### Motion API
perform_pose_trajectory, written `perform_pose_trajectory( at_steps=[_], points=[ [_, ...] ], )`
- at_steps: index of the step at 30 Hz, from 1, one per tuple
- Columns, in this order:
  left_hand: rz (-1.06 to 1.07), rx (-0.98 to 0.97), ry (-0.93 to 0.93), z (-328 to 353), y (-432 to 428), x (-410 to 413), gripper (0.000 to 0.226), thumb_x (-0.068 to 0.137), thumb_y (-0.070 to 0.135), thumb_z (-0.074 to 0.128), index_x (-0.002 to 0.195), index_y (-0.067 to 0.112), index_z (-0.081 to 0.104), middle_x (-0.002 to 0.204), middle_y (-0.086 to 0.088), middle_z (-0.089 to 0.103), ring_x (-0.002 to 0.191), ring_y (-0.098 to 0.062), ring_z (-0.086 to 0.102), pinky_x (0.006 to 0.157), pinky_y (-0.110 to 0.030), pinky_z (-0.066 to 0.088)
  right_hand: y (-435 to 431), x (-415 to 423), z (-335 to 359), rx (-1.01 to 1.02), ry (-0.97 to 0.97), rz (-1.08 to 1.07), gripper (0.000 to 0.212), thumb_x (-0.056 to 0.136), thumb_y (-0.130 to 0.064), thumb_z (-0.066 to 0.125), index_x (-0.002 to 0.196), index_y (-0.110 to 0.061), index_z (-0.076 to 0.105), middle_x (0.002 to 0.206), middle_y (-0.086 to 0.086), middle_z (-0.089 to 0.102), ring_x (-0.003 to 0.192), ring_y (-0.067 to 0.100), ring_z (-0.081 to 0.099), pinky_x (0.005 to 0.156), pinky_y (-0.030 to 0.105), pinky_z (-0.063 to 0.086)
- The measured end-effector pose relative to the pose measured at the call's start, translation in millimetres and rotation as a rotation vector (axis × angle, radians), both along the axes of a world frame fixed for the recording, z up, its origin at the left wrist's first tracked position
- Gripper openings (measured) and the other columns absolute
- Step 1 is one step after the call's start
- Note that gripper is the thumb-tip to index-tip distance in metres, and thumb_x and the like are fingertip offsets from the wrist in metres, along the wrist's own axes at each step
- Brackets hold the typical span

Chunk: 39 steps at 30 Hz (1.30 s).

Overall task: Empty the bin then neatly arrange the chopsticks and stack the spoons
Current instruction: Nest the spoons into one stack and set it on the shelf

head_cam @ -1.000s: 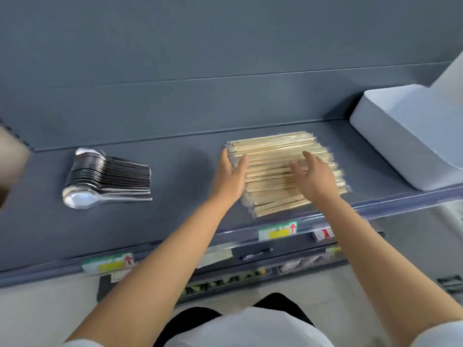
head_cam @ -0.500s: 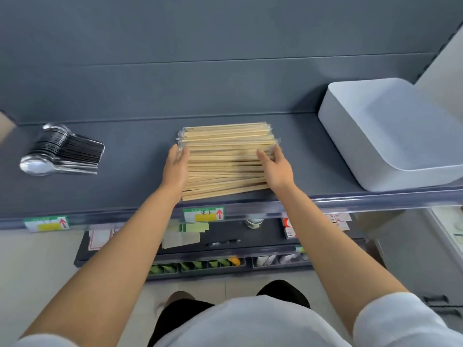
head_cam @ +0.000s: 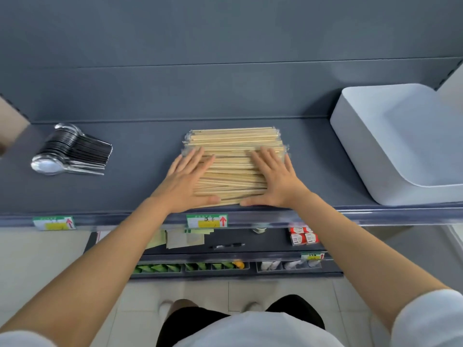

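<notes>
- Clear-wrapped pale wooden chopsticks pile [head_cam: 233,142]: middle of dark grey shelf [head_cam: 140,189], at its near edge.
- Left hand [head_cam: 186,180], right hand [head_cam: 275,179]: grip spread flat atop pile ends, thumbs along near side.
- Risk: uneven push may slide slick wrappers off the near edge.

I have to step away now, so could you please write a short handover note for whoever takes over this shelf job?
Hands: left hand and right hand both flat, fingers straight, pressing on the chopsticks in the middle of the shelf.
The spoons lie stacked at its left end.
The white bin sits at its right end, no cutlery visible in it.
Done: emptying, spoon stack.
Left: square up the near chopsticks, which lie slightly askew.
</notes>
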<state>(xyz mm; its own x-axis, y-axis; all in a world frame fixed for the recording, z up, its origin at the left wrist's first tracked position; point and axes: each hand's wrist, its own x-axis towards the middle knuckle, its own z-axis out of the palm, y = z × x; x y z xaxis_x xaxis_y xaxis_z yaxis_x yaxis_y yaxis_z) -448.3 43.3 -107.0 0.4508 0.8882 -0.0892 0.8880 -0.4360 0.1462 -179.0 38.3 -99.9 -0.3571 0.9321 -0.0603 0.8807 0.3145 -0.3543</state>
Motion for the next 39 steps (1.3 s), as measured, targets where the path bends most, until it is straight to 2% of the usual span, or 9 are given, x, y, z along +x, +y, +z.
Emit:
perform_pose_trajectory(
  at_steps=[4, 6, 11, 16, 21, 26, 31, 35, 39],
  points=[
    [-0.040, 0.000, 0.096, 2.5, 13.8, -6.7, 0.097, 0.067, 0.093, 0.008, 0.140, 0.041, -0.030, 0.157, 0.006, -0.026, 0.144, -0.013, -0.023, 0.118, -0.041, -0.011, 3.2, -11.6, -11.2, 0.072, -0.063, -0.022, 0.120, 0.056, -0.093, 0.038, 0.152, -0.032, -0.002, 0.160, -0.006, -0.002, 0.147, 0.018, -0.006, 0.117, 0.056, 0.003],
    [-0.038, 0.029, 0.088, 2.5, 14.3, -8.9, 0.100, 0.067, 0.093, 0.008, 0.144, 0.038, -0.025, 0.158, 0.005, -0.022, 0.145, -0.013, -0.019, 0.118, -0.040, -0.012, 4.4, -14.7, -9.2, 0.089, -0.104, -0.032, 0.123, 0.054, -0.095, 0.037, 0.151, -0.032, -0.003, 0.160, -0.005, -0.002, 0.147, 0.018, -0.006, 0.115, 0.059, 0.000],
    [-0.085, 0.062, 0.084, 17.0, 22.7, -1.5, 0.143, 0.043, 0.101, 0.041, 0.148, 0.028, -0.025, 0.152, -0.003, -0.036, 0.141, -0.017, -0.031, 0.115, -0.042, -0.019, 23.3, -12.8, 10.2, 0.125, -0.336, -0.032, 0.154, 0.029, -0.103, 0.030, 0.142, -0.021, -0.034, 0.148, 0.003, -0.038, 0.140, 0.034, -0.030, 0.109, 0.064, -0.015],
    [-0.109, -0.107, 0.212, 32.2, 61.4, 12.8, 0.168, 0.026, 0.095, 0.060, 0.139, 0.022, -0.041, 0.145, -0.010, -0.046, 0.133, -0.023, -0.043, 0.113, -0.048, -0.021, 58.9, -21.8, 18.9, -0.031, -0.479, 0.097, 0.158, 0.030, -0.099, 0.048, 0.139, -0.024, -0.039, 0.152, 0.011, -0.034, 0.139, 0.035, -0.031, 0.109, 0.065, -0.013],
    [-0.078, -0.302, 0.241, 38.3, 87.8, 19.7, 0.169, 0.029, 0.084, 0.074, 0.138, 0.025, -0.041, 0.148, -0.009, -0.043, 0.135, -0.021, -0.040, 0.115, -0.047, -0.018, 81.0, -20.4, 16.6, -0.137, -0.418, 0.140, 0.151, 0.037, -0.093, 0.057, 0.145, -0.031, -0.027, 0.155, 0.011, -0.027, 0.142, 0.032, -0.026, 0.113, 0.061, -0.008],
    [-0.067, -0.253, 0.290, 46.9, 113.7, 25.8, 0.173, 0.020, 0.084, 0.074, 0.146, 0.025, -0.029, 0.158, -0.005, -0.018, 0.145, -0.027, -0.017, 0.118, -0.048, -0.009, 97.0, -24.9, 20.0, -0.106, -0.499, 0.157, 0.151, 0.036, -0.094, 0.057, 0.146, -0.029, -0.024, 0.157, 0.015, -0.018, 0.144, 0.034, -0.021, 0.113, 0.062, -0.006],
    [-0.083, -0.371, 0.297, 44.8, 120.9, 32.8, 0.178, 0.018, 0.077, 0.080, 0.137, 0.027, -0.042, 0.140, -0.012, -0.051, 0.131, -0.024, -0.045, 0.114, -0.047, -0.020, 116.8, -32.9, 37.1, -0.133, -0.664, 0.166, 0.162, 0.029, -0.092, 0.062, 0.136, -0.027, -0.041, 0.151, 0.015, -0.034, 0.140, 0.034, -0.029, 0.110, 0.065, -0.011],
    [-0.047, -0.449, 0.318, 42.8, 127.0, 32.9, 0.178, 0.015, 0.075, 0.082, 0.135, 0.034, -0.043, 0.146, -0.009, -0.044, 0.136, -0.027, -0.038, 0.117, -0.050, -0.011, 128.3, -37.2, 40.7, -0.368, -0.590, 0.119, 0.165, 0.028, -0.079, 0.076, 0.138, -0.034, -0.038, 0.152, 0.009, -0.035, 0.140, 0.027, -0.030, 0.111, 0.063, -0.011],
    [-0.054, -0.446, 0.288, 41.4, 127.9, 30.4, 0.174, 0.019, 0.071, 0.084, 0.138, 0.037, -0.038, 0.152, -0.004, -0.037, 0.140, -0.025, -0.032, 0.117, -0.047, -0.011, 126.5, -35.5, 34.8, -0.320, -0.568, 0.143, 0.161, 0.031, -0.083, 0.072, 0.142, -0.033, -0.033, 0.157, 0.009, -0.023, 0.144, 0.028, -0.022, 0.113, 0.061, -0.005]
  ],
)
